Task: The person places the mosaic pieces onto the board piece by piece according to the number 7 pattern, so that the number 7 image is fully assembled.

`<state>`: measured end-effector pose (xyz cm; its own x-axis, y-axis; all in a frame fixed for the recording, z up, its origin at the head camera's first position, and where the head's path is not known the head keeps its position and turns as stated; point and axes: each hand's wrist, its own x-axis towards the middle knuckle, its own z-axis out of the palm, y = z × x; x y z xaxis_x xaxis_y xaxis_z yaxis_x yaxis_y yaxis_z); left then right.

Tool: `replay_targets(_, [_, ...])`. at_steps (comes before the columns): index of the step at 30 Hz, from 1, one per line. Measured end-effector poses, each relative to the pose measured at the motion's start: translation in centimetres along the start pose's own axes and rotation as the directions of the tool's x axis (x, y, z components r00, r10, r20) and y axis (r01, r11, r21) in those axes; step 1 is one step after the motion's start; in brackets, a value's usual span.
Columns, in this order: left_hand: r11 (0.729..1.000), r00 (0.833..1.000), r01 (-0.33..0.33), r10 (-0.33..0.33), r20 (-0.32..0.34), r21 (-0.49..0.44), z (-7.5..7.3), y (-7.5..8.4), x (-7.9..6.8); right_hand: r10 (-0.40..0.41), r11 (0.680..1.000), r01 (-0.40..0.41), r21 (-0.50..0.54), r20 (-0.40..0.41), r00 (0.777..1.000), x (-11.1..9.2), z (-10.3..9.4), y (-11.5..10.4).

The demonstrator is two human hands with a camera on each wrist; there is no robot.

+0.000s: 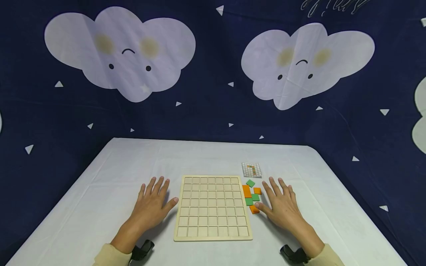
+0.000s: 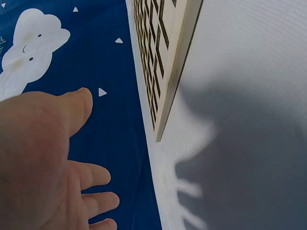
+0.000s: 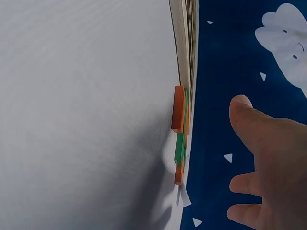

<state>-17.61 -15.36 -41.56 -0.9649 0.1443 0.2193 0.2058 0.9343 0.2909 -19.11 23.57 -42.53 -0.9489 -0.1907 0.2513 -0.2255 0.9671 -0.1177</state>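
Observation:
A square wooden grid board lies flat on the table. To its left my left hand hovers palm down, fingers spread, the thumb tip close by the board's edge. On the other side, my right hand is spread the same way and holds nothing. Between it and the board lie several flat tiles: a longer orange tile, small orange ones and green ones. The right thumb tip is near the lowest orange tile. In the right wrist view, an orange tile stands out beside the board's edge.
A small creased card printed with a grid and a coloured pattern lies behind the tiles. White cloth covers the table. Behind it hangs a dark blue curtain with clouds and triangles. Each wrist carries a black strap device.

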Motion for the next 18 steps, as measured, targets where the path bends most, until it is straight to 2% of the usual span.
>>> replay_targets(18, [0.999, 0.998, -0.043, 0.043, -0.040, 0.003, 0.42, -0.05, -0.03, -0.031, 0.998, 0.033, 0.062, -0.028, 0.999, 0.07, 0.03, -0.09])
